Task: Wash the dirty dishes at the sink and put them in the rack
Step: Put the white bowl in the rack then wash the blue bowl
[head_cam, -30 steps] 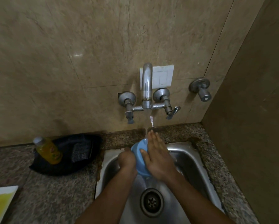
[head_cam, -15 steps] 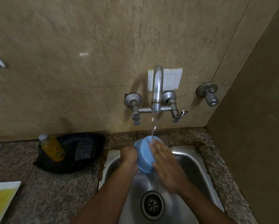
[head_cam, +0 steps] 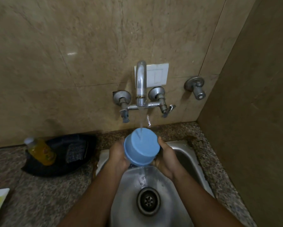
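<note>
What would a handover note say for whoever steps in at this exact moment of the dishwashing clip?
Left hand and right hand each grip a side of the blue bowl, held bottom-up under the running tap above the sink. Water strikes the bowl's base and runs off toward the drain.
Done: bowl being rinsed.
Left: finish rinsing, place it in the rack, which is not in view.

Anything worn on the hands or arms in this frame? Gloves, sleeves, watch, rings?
Nothing visible. The left hand and right hand are bare, with no gloves. Both forearms are uncovered up to the bottom edge of the picture: no sleeves, watch or bracelet. No rings show, though most fingers are hidden.
</note>
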Available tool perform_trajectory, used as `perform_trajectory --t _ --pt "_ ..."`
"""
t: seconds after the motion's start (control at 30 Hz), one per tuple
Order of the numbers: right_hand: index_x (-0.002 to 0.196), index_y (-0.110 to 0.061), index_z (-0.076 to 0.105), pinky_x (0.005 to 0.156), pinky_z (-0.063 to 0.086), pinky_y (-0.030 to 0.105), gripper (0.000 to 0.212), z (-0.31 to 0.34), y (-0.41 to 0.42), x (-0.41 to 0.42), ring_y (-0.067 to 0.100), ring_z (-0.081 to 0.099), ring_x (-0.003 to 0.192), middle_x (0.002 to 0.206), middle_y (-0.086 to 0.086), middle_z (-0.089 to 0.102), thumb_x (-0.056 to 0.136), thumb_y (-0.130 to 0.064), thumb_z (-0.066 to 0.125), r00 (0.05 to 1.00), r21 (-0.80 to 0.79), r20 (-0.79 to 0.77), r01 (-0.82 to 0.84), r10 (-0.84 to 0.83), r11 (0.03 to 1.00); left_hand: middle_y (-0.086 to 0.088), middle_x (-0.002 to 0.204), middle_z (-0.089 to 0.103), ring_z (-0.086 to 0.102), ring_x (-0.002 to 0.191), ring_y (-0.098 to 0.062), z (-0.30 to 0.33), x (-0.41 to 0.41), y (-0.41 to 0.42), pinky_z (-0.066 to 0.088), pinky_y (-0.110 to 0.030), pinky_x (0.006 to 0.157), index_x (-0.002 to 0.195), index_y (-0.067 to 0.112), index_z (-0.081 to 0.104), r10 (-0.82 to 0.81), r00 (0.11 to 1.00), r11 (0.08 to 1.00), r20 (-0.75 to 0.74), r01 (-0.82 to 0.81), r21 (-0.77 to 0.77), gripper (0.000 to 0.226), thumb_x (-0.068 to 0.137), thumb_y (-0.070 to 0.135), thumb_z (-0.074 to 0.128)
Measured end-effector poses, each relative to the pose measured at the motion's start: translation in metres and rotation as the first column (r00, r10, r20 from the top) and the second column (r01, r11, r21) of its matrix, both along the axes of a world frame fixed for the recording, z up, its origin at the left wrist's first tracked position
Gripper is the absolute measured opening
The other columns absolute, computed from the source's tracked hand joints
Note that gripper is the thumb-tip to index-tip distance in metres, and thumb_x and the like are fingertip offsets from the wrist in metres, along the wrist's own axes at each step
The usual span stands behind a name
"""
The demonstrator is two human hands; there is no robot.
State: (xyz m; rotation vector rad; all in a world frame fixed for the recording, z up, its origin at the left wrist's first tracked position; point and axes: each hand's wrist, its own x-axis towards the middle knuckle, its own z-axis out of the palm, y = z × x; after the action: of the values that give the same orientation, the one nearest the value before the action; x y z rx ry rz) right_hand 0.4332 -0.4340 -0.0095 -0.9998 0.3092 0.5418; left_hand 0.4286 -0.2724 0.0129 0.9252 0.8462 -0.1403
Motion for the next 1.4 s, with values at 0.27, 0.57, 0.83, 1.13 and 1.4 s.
perform_trajectory --t 0.27,0.57,0.83,1.13,1.4 --pt "0.129 -0.014 0.061 0.101 0.047 0.051 0.049 -0.009 0.008 0.009 0.033 0.062 0.115 0.123 0.014 0.067 0.098 -0.048 0.044 0.995 0.086 -0.098 0.013 -0.005 0.996 -0.025 0.12 0.066 0.06 0.115 -0.039 0.022 -0.007 0.01 0.047 -0.049 0.1 0.125 -0.003 0.06 -0.049 0.992 0.982 0.115 0.069 -0.175 0.038 0.098 0.018 0.045" --pt "0.125 -0.009 0.064 0.074 0.057 0.041 0.05 -0.019 -0.017 0.011 0.03 0.069 0.085 0.113 0.02 0.07 0.096 -0.044 0.045 0.975 -0.02 -0.206 -0.086 0.08 0.996 -0.015 0.084 0.074 0.068 0.084 -0.025 0.033 -0.008 -0.012 0.055 -0.039 0.081 0.105 -0.002 0.063 -0.279 0.946 0.951 0.165 0.296 -0.089 0.016 0.096 0.007 0.054" --pt "0.133 -0.012 0.058 0.094 0.046 0.054 0.055 -0.017 -0.013 0.014 0.041 0.057 0.113 0.129 0.019 0.061 0.091 -0.047 0.05 0.986 0.232 -0.163 -0.009 0.047 0.973 -0.011 0.106 0.073 0.069 0.095 -0.026 0.017 -0.023 0.021 0.054 -0.045 0.085 0.114 0.01 0.065 -0.389 0.892 0.915 0.231 0.404 -0.016 0.023 0.1 0.017 0.048" --pt "0.13 -0.017 0.06 0.096 0.045 0.056 0.051 0.004 -0.013 0.014 0.038 0.063 0.109 0.123 0.02 0.065 0.098 -0.052 0.041 0.988 0.157 -0.118 -0.082 0.101 0.984 -0.02 0.124 0.065 0.065 0.111 -0.04 -0.005 -0.037 0.044 0.054 -0.058 0.089 0.123 0.005 0.06 -0.487 0.856 0.873 0.173 0.468 0.141 0.026 0.102 0.012 0.045" --pt "0.112 -0.014 0.063 0.087 0.05 0.046 0.047 0.008 -0.011 0.016 0.031 0.067 0.095 0.103 0.012 0.07 0.083 -0.05 0.059 0.959 -0.231 -0.148 -0.271 0.241 0.935 -0.006 0.118 0.055 0.056 0.113 -0.02 -0.013 -0.035 0.042 0.048 -0.037 0.097 0.081 0.021 0.079 -0.589 0.791 0.748 0.164 0.456 0.482 0.015 0.078 0.009 0.07"
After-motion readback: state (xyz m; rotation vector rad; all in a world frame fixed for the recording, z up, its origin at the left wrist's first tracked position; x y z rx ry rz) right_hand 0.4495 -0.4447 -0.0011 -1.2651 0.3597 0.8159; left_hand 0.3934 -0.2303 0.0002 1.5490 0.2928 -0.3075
